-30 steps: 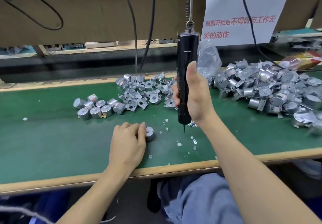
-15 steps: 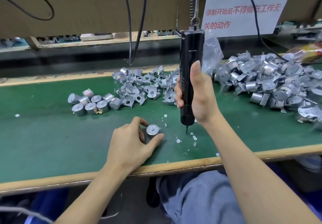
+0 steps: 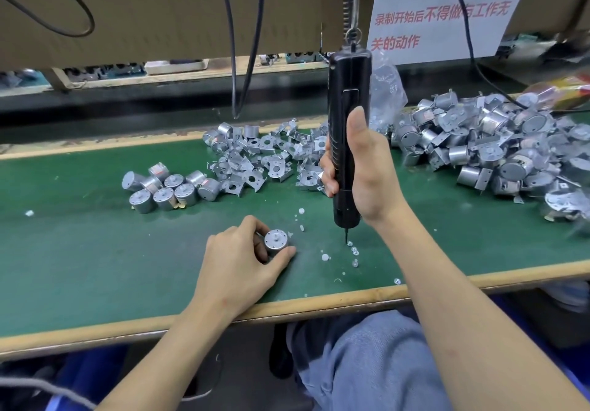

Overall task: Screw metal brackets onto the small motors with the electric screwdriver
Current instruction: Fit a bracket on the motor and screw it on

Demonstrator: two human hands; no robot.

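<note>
motor (image 3: 275, 242) now stands upright on the green mat (image 3: 95, 267), shaft end up. one second ago the left hand (image 3: 238, 270) lay over it; now its thumb and fingers (image 3: 255, 223) pinch the sides. the right hand (image 3: 367, 168) grips the electric screwdriver (image 3: 348, 97) fully, and the bit has come down to the loose screws (image 3: 352, 249). i think a screw is being picked up. the brackets (image 3: 274, 168) wait behind, none fitted yet.

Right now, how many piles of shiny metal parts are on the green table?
3. A small bunch of bare motors at the left, a heap of brackets in the middle, a big heap of bracketed motors at the right, running off the picture's edge.
</note>
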